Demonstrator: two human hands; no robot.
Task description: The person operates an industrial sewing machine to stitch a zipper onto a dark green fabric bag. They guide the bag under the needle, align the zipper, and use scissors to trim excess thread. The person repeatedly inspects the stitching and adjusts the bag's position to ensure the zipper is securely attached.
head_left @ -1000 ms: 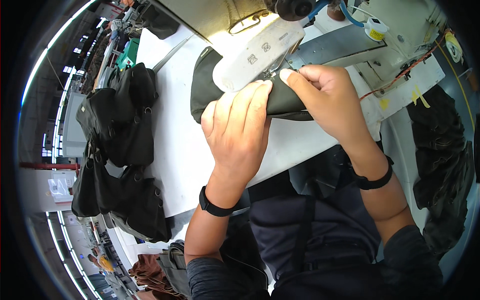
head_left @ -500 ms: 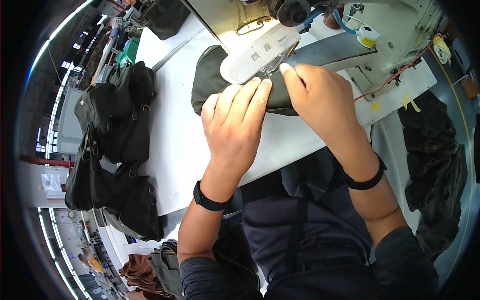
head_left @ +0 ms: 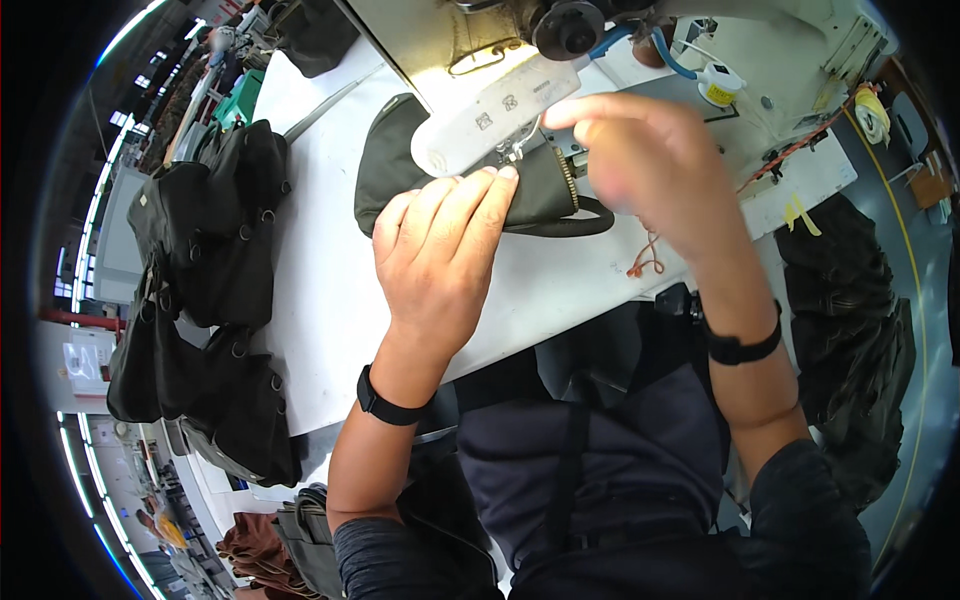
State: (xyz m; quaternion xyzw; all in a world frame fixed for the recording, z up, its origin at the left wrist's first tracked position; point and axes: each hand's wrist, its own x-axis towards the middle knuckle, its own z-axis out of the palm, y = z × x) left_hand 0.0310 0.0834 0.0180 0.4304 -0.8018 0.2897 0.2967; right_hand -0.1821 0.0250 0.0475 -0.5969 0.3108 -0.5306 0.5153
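Note:
A dark olive fabric bag with a zipper edge and a strap loop lies under the white head of a sewing machine. My left hand rests flat on the bag's near side, fingers stretched out toward the presser foot. My right hand is raised to the right of the bag and smeared by motion. Its index finger reaches out to the machine head, by the metal bar next to the foot; the other fingers look curled. I see nothing held in it. The head hides part of the bag.
Dark bags with metal rings are heaped along the white table's left edge. Dark fabric pieces hang at the right. An orange cord lies on the table. A blue tube runs beside the machine.
My right hand has left the bag and moved right, its index finger now at the machine head. The bag's zipper edge and strap loop have come into sight. My left hand stays on the bag.

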